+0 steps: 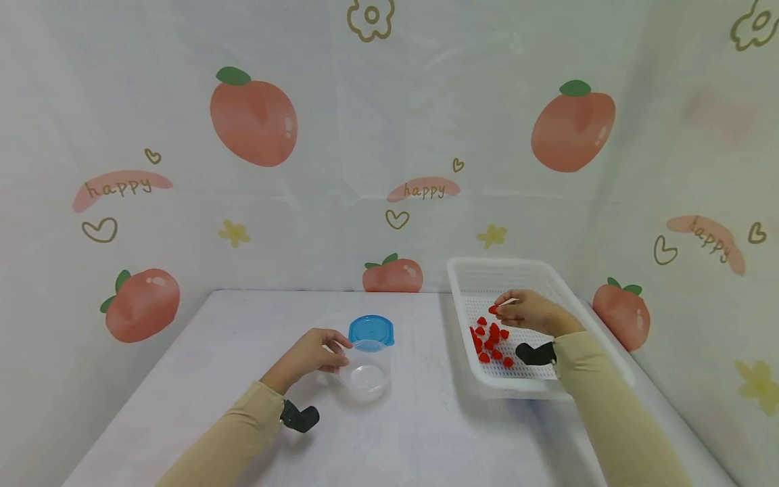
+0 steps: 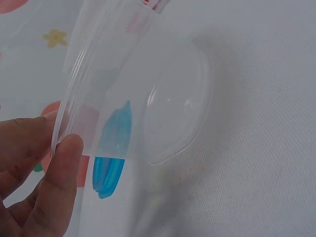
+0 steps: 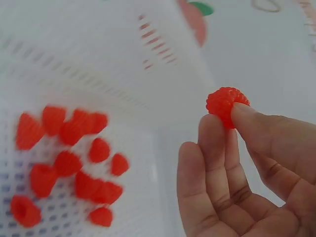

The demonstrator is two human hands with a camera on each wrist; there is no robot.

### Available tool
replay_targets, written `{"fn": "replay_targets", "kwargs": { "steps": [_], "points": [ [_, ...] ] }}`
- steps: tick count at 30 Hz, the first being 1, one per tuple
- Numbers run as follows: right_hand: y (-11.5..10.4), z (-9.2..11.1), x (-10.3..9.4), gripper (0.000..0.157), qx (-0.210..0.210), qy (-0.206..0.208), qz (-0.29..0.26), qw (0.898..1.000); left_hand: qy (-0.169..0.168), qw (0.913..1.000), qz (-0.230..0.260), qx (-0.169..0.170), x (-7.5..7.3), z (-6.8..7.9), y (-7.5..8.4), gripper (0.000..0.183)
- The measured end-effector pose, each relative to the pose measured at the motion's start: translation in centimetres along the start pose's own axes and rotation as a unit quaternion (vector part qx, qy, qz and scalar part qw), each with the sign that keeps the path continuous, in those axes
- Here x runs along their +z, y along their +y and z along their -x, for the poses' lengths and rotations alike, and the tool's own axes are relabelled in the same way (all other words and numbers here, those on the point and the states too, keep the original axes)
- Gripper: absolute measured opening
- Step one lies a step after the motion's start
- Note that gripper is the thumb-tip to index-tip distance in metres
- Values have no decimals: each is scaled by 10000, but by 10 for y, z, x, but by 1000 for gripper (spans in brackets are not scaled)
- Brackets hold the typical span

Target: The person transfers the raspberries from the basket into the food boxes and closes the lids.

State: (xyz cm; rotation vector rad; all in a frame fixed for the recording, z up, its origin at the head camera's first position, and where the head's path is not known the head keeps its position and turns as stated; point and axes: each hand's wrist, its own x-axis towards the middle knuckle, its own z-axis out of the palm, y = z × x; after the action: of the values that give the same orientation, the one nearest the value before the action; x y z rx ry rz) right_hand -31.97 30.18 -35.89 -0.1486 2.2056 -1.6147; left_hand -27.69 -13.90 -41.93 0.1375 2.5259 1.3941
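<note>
Raspberry — pinched in right grip.

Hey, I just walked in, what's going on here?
A person's left hand pinches the rim of a clear tub, with a blue lid lying just beyond it on the table. Their right hand holds one red berry between thumb and fingers, above a white basket where more berries lie scattered.

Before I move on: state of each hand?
Left hand: closed, holding the tub.
Right hand: closed, holding a berry.
</note>
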Motion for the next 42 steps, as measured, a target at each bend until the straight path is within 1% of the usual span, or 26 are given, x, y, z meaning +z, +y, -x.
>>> {"fn": "replay_targets", "kwargs": {
  "steps": [5,8,14,20,28,33,40,42],
  "points": [
    [-7,5,-1,11,-409,-141,-400,9983,15,10000,-12,-22,0,0,0,27],
    [-12,7,4,7,-587,-218,-614,9961,32,10000,-15,-37,0,-1,0,27],
    [-22,13,21,8,-812,-325,-924,9919,6,10000,36,-74,0,-1,-1,27],
    [-30,17,41,8,-1021,-328,-1036,9888,8,10000,0,-43,0,-1,-1,27],
    [-33,20,65,6,-1035,-291,-1115,9879,20,10000,-12,-30,1,-1,-2,27],
    [-34,20,77,7,-1170,-310,-1102,9865,23,10000,-16,-21,1,-1,-2,27],
    [-35,19,95,9,-1225,-488,-1277,9830,32,10000,-23,-35,1,-1,-1,26],
    [-35,19,101,8,-1257,-519,-1255,9827,41,10000,-29,-33,1,-2,-2,26]
  ]
}}
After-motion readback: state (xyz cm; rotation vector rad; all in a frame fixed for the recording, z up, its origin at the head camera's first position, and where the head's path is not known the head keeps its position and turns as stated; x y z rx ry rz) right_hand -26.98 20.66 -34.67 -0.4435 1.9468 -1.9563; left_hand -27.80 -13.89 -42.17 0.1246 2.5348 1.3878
